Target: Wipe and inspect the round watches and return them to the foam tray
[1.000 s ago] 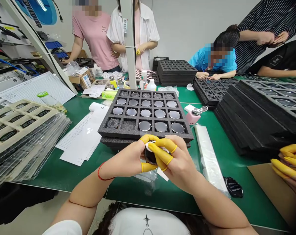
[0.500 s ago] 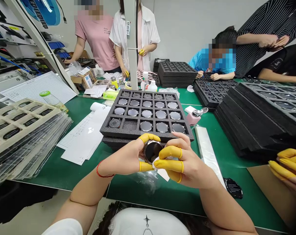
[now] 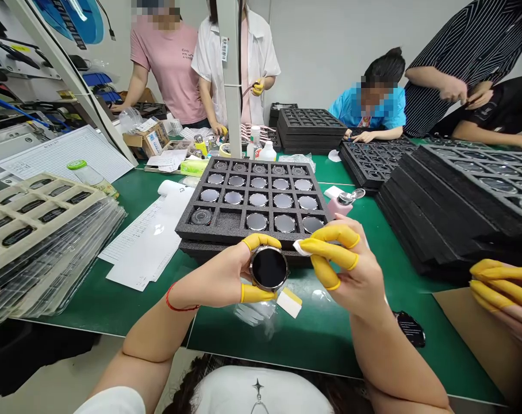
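Note:
Between the thumb and finger of my left hand (image 3: 230, 270) is a round watch head (image 3: 269, 268) with a dark glass face and a metal rim, its face turned up toward me. My right hand (image 3: 351, 264), in yellow finger cots, pinches a small white wipe (image 3: 301, 248) to the right of the watch head, apart from it. Behind both hands lies a black foam tray (image 3: 261, 234) with round watch heads in its compartments; one front-row compartment (image 3: 229, 221) has no watch in it. A white and yellow pad (image 3: 289, 303) rests below the watch head.
Stacked black trays (image 3: 442, 213) rise on the right, near a co-worker's yellow-cotted hand (image 3: 502, 293). A pink pump bottle (image 3: 341, 203) stands beyond my right hand. Clear plastic trays (image 3: 58, 253) and paper sheets (image 3: 149, 241) lie left. Other people work behind the bench.
My right hand has moved right and up with the wipe, away from the watch head, whose whole face now shows. My left hand still holds the watch head in nearly the same place.

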A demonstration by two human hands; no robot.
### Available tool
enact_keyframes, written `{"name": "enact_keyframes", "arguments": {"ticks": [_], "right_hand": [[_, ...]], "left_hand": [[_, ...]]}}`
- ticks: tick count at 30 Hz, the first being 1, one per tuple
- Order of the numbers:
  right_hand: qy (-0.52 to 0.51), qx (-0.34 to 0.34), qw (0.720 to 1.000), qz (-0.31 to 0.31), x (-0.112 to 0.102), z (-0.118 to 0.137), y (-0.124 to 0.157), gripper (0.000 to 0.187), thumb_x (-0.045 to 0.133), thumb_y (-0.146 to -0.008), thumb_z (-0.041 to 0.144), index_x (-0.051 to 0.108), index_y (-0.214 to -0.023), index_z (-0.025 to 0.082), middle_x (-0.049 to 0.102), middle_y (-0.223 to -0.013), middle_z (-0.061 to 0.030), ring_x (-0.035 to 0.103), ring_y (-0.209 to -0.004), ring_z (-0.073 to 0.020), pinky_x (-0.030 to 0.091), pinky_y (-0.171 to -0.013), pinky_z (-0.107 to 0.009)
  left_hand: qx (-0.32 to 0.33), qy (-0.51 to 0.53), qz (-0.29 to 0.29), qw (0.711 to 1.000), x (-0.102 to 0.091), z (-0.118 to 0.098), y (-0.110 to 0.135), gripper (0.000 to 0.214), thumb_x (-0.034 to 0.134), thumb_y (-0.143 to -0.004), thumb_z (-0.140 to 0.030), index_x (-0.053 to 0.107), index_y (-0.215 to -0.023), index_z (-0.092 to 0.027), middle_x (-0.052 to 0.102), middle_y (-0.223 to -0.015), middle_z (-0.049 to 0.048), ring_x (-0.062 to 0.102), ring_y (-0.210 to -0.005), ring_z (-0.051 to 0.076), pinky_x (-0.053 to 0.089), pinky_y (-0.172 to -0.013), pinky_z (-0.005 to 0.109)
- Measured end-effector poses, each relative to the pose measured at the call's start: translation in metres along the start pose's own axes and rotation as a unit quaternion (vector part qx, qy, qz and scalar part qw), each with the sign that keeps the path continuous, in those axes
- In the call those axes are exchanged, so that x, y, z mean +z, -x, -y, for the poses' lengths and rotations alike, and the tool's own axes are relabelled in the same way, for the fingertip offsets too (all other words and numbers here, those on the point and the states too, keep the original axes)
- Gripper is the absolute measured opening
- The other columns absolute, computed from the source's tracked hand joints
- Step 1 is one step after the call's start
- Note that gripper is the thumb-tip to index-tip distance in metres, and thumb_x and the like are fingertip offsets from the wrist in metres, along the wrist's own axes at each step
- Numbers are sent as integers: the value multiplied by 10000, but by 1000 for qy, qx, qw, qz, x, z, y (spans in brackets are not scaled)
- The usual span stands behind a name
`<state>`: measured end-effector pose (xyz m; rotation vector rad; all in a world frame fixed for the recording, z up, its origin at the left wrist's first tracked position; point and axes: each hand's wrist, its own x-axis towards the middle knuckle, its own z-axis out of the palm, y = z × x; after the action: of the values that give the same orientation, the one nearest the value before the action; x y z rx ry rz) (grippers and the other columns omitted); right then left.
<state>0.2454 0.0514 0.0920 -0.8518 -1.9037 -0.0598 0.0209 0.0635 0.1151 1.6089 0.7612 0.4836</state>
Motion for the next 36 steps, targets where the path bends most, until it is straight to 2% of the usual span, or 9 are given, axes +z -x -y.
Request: {"name": "enact_keyframes", "arguments": {"ticks": [4, 9, 15, 19, 23, 27, 33, 36], "right_hand": [[36, -25, 999, 29, 10, 8, 2, 419, 583, -848, 73, 639, -1136, 374, 631, -877, -2, 546, -904, -193, 365, -1006, -512], [100, -56, 992, 61, 14, 8, 8, 418, 592, -866, 109, 608, -1190, 373, 658, -910, 5, 545, -992, -205, 307, -1062, -524], [141, -78, 984, 74, 11, 13, 12, 344, 607, -845, 94, 627, -1116, 304, 678, -919, -5, 546, -1018, -214, 276, -1087, -529], [129, -83, 985, 77, 11, 20, 12, 281, 602, -838, 70, 637, -1042, 260, 684, -892, -12, 540, -989, -207, 268, -1086, -513], [90, -69, 989, 95, 13, 26, 11, 247, 589, -842, 73, 651, -1001, 251, 682, -860, -1, 553, -954, -193, 267, -1089, -500], [9, -48, 993, 109, 6, 29, 7, 274, 574, -825, 61, 660, -964, 281, 664, -841, 18, 565, -917, -174, 296, -1080, -502], [-46, 35, 998, 34, -9, 22, 2, 303, 552, -828, 51, 659, -969, 297, 616, -843, 2, 566, -860, -179, 371, -1013, -508], [0, 93, 995, 20, -2, 4, 2, 250, 540, -862, 101, 681, -955, 286, 631, -873, -16, 566, -865, -199, 420, -939, -482]], "left_hand": [[8, 2, 11, 1000, 2, 0, -1, 547, 718, -759, -169, 459, -1239, -220, 618, -1000, 20, 619, -863, 154, 536, -787, 283], [13, 0, -30, 999, 2, 3, -2, 545, 700, -753, -137, 478, -1242, -227, 618, -1013, 24, 625, -859, 155, 537, -769, 277], [20, 0, -80, 997, -2, 7, -1, 564, 736, -748, -201, 466, -1241, -246, 619, -1011, 24, 634, -887, 175, 538, -800, 300], [31, 13, -88, 996, -2, 9, -2, 574, 730, -772, -210, 437, -1263, -253, 611, -1040, 26, 636, -899, 169, 536, -815, 295], [41, 4, -98, 994, -3, 12, -4, 594, 746, -770, -215, 427, -1269, -262, 609, -1054, 19, 640, -897, 158, 531, -816, 274], [35, 28, -114, 992, -3, 11, -6, 583, 753, -775, -226, 423, -1254, -263, 604, -1072, 14, 636, -919, 145, 525, -850, 263], [19, 64, -117, 991, -3, 8, -7, 603, 770, -754, -221, 425, -1248, -258, 626, -1032, 12, 658, -868, 153, 556, -808, 281], [22, 70, -133, 988, -5, 9, -7, 601, 777, -745, -212, 442, -1241, -269, 644, -1028, 5, 683, -877, 167, 579, -828, 316]]}}
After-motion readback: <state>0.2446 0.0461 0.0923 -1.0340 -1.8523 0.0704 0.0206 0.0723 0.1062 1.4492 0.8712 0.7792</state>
